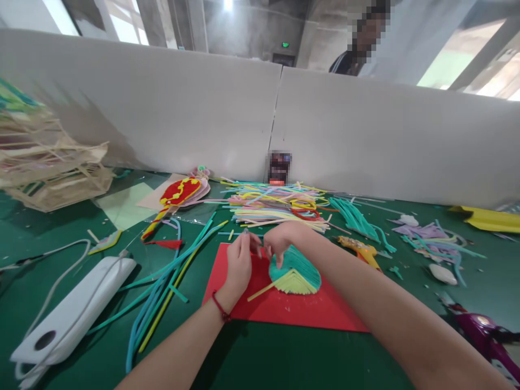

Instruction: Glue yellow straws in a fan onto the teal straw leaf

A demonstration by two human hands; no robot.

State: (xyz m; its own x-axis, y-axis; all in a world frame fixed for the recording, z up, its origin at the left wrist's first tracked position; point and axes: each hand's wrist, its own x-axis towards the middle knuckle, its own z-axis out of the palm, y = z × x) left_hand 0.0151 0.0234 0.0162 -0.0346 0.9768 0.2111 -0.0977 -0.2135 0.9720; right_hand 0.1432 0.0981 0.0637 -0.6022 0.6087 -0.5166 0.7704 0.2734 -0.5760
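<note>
A red sheet (264,311) lies in front of me, bearing a rounded piece of teal pipe cleaners (304,261). Yellow-green pipe cleaners (294,283) form a pointed, layered section across its lower part, and one long end (260,293) sticks out to the left. My left hand (239,259) is above the sheet's left side, thumb and fingers pinched together; whatever is between them is too small to name. At the teal piece's upper left edge, my right hand (279,244) has its fingers bent downward, one fingertip over the teal. Its grip is partly hidden.
Behind the sheet lies a heap of coloured pipe cleaners (252,203) with red-handled scissors (305,213). A yellow glue gun (361,252) is to the right, a purple tool (481,330) nearer me. A white power strip (77,309) stands left. A white partition (162,108) closes the back.
</note>
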